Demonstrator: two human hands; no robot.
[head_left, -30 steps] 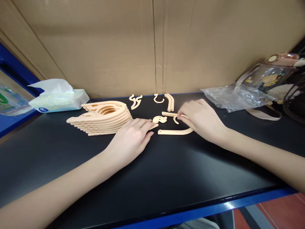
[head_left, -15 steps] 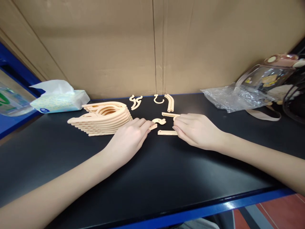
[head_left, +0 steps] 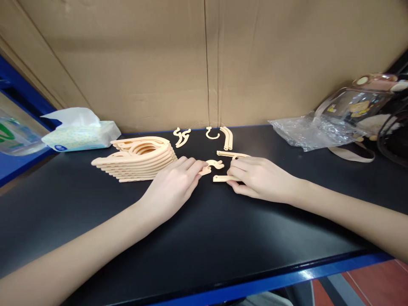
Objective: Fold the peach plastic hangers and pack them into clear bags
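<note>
One cream bar (head_left: 219, 179), low over the counter (head_left: 204, 238) at centre: we pinch it between thumb and fingers of our right hand (head_left: 259, 178). One cream end piece (head_left: 205, 171), level with it: we pinch this in our left hand (head_left: 178, 182), most of it hidden. Between and just behind, small curved pieces (head_left: 216, 164); behind our right hand, a second bar (head_left: 225, 153). Farther back, two hooked pieces (head_left: 182, 138), a single hook (head_left: 212, 135), paired curved bars (head_left: 227, 138). Left: stacked cream hanger frames (head_left: 137, 159), then a tissue pack (head_left: 79, 137). Right: clear crumpled plastic (head_left: 309, 132).
</note>
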